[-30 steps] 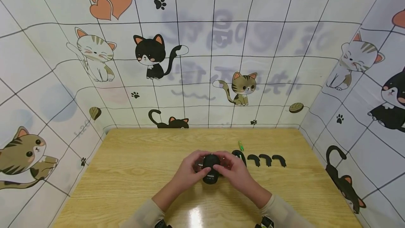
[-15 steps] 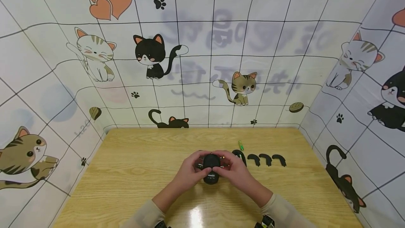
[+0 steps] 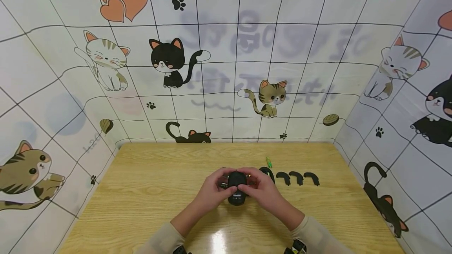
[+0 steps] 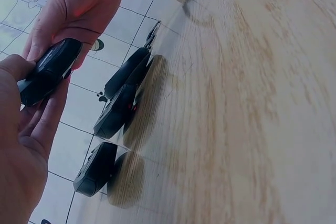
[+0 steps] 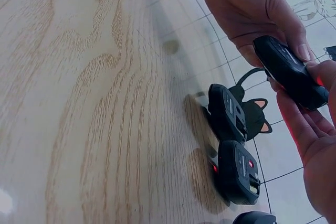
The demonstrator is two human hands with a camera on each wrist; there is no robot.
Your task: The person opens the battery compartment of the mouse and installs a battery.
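Observation:
A black computer mouse is held over the table between both hands, with small pale print on its near end. The left hand grips it from the left, thumb across its face and fingers behind. From the right, the right hand grips it the same way; the two thumbs nearly meet. Red light glows on fingers beside the mouse in the right wrist view. Beyond the hands, more black mice stand on the table, such as one mouse with a slot in its face and another mouse. Hands mostly hide these in the head view.
Right of the hands lie a dark mouse, a green battery and three curved black covers, including the rightmost cover. The wooden table meets a cat-print cloth wall at the back and sides.
The mouse has shifted very slightly between the hands, and the right thumb has slid a little on it. Everything else lies as before.

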